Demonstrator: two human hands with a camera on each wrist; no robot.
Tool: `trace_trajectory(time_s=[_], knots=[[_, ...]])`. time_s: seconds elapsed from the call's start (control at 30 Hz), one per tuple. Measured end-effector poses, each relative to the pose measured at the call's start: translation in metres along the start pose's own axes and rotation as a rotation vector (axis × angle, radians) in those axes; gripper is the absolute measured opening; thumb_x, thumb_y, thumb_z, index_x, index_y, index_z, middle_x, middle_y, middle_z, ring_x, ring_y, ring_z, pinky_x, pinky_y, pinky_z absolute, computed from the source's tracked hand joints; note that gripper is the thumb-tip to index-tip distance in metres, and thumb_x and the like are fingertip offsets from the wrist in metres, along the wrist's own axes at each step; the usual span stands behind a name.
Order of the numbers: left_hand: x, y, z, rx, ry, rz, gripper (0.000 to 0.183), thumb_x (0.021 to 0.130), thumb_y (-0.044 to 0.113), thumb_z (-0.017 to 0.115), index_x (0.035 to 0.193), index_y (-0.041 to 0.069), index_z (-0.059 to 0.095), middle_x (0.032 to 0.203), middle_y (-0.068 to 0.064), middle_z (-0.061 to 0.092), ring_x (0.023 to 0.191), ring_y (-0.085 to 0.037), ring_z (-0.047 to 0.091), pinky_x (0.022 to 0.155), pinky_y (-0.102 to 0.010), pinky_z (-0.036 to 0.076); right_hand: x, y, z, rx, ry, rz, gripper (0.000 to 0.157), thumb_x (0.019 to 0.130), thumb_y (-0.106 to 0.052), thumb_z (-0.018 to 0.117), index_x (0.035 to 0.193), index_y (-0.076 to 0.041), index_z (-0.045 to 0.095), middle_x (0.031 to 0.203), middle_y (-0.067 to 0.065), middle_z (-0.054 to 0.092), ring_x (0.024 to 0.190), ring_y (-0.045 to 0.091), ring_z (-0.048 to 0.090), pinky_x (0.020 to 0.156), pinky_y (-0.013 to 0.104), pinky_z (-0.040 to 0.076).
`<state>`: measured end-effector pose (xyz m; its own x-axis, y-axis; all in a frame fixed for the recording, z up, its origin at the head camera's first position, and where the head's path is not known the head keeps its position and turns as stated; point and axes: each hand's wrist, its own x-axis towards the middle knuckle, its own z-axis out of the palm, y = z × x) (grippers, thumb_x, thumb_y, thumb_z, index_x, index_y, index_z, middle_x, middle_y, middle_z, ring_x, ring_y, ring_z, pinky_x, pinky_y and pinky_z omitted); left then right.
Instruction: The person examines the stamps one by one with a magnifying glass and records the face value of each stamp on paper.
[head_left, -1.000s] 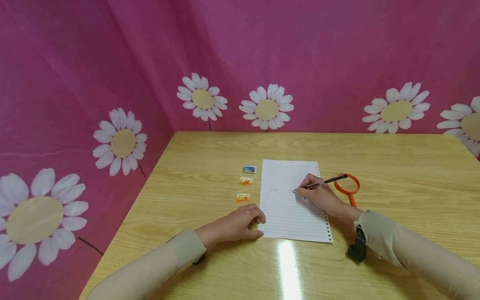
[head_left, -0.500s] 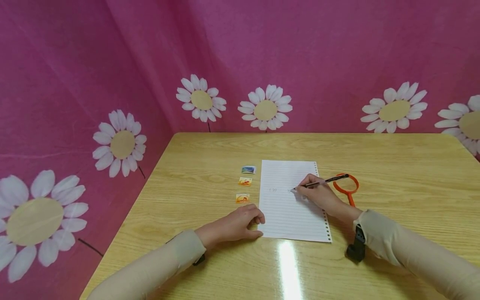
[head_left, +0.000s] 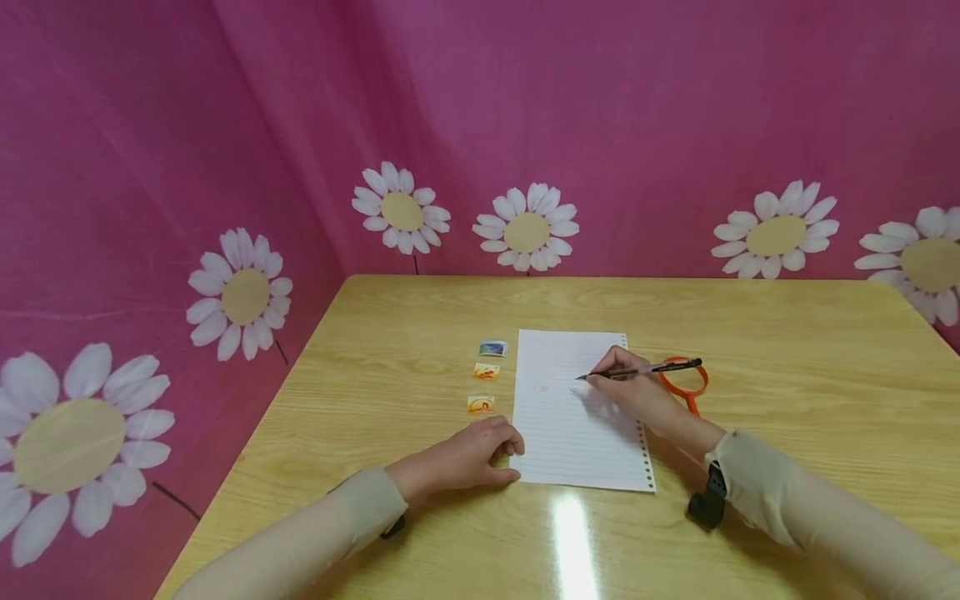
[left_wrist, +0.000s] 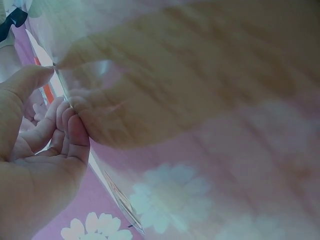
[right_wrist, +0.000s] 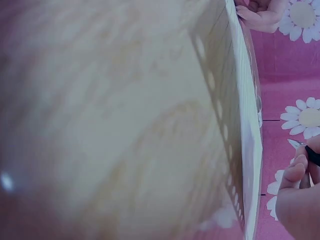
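Note:
A sheet of lined loose-leaf paper [head_left: 551,433] lies on the table, punched holes along its right edge. My right hand [head_left: 637,396] pinches a dark pen [head_left: 652,367] over the sheet. The pen's tip [right_wrist: 294,143] shows apart from the paper in the right wrist view. Faint handwriting [head_left: 541,389] shows at the left, with more marks just below the pen tip. My left hand [head_left: 476,454] rests at the sheet's lower left edge, fingers loosely bent, thumb stretched out. In the left wrist view, its fingertips [left_wrist: 75,131] touch down by the paper's edge.
Three small stamp-like pictures stand in a column left of the sheet: a blue one [head_left: 492,349], a yellow one [head_left: 486,372] and another yellow one [head_left: 481,405]. An orange magnifying glass [head_left: 691,404] lies right of the sheet, partly behind my right hand. A pink flowered curtain [head_left: 637,125] borders the table [head_left: 810,358].
The pen tip has come up off the written marks, and the pen lies flatter. My left hand keeps its place at the paper's edge. The head view has shifted slightly.

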<state>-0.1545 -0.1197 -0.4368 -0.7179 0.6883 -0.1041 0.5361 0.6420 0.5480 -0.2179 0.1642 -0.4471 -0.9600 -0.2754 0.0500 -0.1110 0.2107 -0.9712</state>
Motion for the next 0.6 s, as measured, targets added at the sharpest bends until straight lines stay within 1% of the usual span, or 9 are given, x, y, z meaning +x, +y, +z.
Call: trace_trajectory(time_s=[0.13,0.33,0.47,0.6], knots=[[0.0001,0.0001,0.0016,-0.003,0.0,-0.006,0.023,0.088,0.02,0.072,0.105,0.009,0.063,0.099,0.0,0.058,0.089,-0.007,0.048,0.082,-0.018,0.044,-0.0034,-0.0004,-0.0017,0.023,-0.015,-0.023,0.006,0.091,-0.006,0.066,0.093,-0.006,0.061,0.081,-0.012,0.06,0.068,0.005,0.047,0.06,0.02,0.039],[-0.0012,0.0006,0.002,-0.015,-0.006,-0.009,0.023,0.088,0.021,0.072,0.106,0.009,0.063,0.099,0.001,0.057,0.089,-0.007,0.048,0.083,-0.018,0.044,-0.0053,0.0014,-0.0031,0.023,-0.026,-0.034,0.007,0.091,-0.004,0.066,0.091,-0.008,0.06,0.082,-0.01,0.059,0.068,0.005,0.048,0.06,0.019,0.041],[-0.001,-0.0004,0.002,0.0,0.001,-0.001,0.022,0.089,0.022,0.072,0.106,0.01,0.063,0.1,0.001,0.057,0.09,-0.007,0.048,0.084,-0.019,0.044,-0.006,0.0001,-0.0041,-0.005,-0.033,-0.057,0.01,0.091,-0.004,0.065,0.094,-0.001,0.056,0.082,-0.008,0.058,0.068,0.004,0.047,0.06,0.019,0.042],[-0.0002,-0.0009,0.0017,0.011,0.004,0.008,0.022,0.089,0.023,0.072,0.105,0.011,0.062,0.098,0.002,0.056,0.089,-0.006,0.047,0.083,-0.018,0.043,-0.0084,-0.0011,-0.0066,-0.02,-0.041,-0.074,0.019,0.091,-0.006,0.066,0.098,0.006,0.053,0.087,-0.004,0.059,0.073,0.003,0.052,0.064,0.02,0.046]])
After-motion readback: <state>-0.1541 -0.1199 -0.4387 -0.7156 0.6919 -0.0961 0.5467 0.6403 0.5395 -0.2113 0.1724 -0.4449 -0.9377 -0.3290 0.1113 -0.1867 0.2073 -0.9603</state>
